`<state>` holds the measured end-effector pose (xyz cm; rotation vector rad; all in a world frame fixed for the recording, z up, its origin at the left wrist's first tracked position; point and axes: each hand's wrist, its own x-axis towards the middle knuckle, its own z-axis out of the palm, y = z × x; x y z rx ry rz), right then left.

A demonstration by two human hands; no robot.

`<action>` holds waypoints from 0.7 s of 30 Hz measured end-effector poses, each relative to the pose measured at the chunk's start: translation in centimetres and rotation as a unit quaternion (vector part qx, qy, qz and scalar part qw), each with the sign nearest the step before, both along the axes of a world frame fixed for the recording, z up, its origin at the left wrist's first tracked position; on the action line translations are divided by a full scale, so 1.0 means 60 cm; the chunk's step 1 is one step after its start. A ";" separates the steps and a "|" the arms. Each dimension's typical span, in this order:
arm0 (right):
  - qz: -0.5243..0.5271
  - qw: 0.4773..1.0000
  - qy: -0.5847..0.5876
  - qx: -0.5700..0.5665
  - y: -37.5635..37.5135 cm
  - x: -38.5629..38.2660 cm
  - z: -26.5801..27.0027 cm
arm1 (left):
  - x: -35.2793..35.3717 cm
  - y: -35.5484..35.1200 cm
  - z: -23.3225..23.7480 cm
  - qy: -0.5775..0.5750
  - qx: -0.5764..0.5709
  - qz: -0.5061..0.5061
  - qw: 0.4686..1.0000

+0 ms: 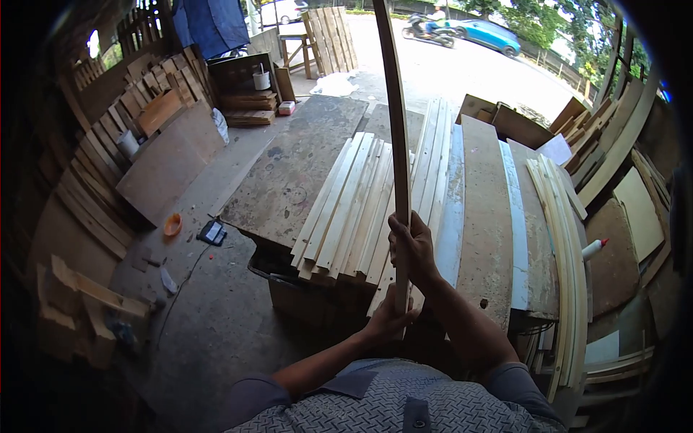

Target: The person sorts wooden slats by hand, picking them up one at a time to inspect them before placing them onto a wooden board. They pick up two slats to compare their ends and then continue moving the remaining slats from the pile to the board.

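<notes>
your right hand [413, 247] is wrapped tight around a long thin wooden strip [398, 130]. your left hand [390, 317] is clamped on the same strip just below, near its lower end. the hands sit close, one above the other; i cannot tell if they touch. the strip stands nearly upright in front of your chest and bows slightly as it rises out of the top of the view.

as i judge it, this one strip is off the pile and in hand. the stack of pale strips [346, 209] lies flat on the workbench [289, 173] just behind your hands, its near ends uneven. nothing shows any piece fixed or joined yet.

the strips are pale, flat and smooth-sawn, while the bench top is worn, stained board. to your right lie a wide brown plank [485, 216] and a bundle of curved strips [567, 245], with a red-tipped white bottle [595, 249] beside them. the concrete floor [216, 325] looks dusty, with an orange bowl [172, 225] on it.
</notes>
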<state>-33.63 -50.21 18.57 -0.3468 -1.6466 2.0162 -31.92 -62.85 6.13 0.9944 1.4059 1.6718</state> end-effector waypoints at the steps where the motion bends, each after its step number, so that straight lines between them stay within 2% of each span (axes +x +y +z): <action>1: -0.010 1.000 -0.004 0.019 0.003 0.012 0.005 | 0.007 0.006 0.006 -0.001 -0.012 -0.012 1.000; 4: -0.029 0.998 0.008 0.054 0.014 0.044 0.010 | 0.029 0.023 0.010 -0.011 -0.020 -0.049 0.999; 9: -0.048 0.998 0.011 0.047 0.024 0.086 0.004 | 0.046 0.029 0.019 -0.018 -0.052 -0.090 0.994; 11: -0.053 0.998 0.020 0.034 0.024 0.101 -0.001 | 0.030 0.021 0.034 -0.038 -0.003 -0.115 0.993; 12: -0.059 0.996 0.052 0.030 0.025 0.107 -0.003 | -0.003 0.031 0.003 -0.034 0.015 -0.106 0.994; 14: -0.066 0.994 0.083 0.026 0.020 0.118 -0.007 | -0.072 0.045 0.049 -0.025 0.080 0.014 0.996; 16: -0.030 0.991 0.131 0.011 0.010 0.127 -0.010 | -0.130 0.075 0.152 0.074 0.107 0.078 0.988; 17: 0.007 0.982 0.187 0.027 0.007 0.120 -0.025 | -0.142 0.088 0.217 0.096 0.148 0.060 0.983; 19: 0.041 0.980 0.194 0.030 -0.018 0.110 -0.036 | -0.132 0.108 0.341 0.138 0.190 0.016 0.972; 20: 0.055 0.980 0.189 0.037 -0.031 0.106 -0.032 | -0.118 0.119 0.375 0.147 0.223 0.015 0.964; 21: 0.103 0.978 0.172 0.055 -0.034 0.102 -0.038 | -0.105 0.112 0.410 0.135 0.157 -0.009 0.978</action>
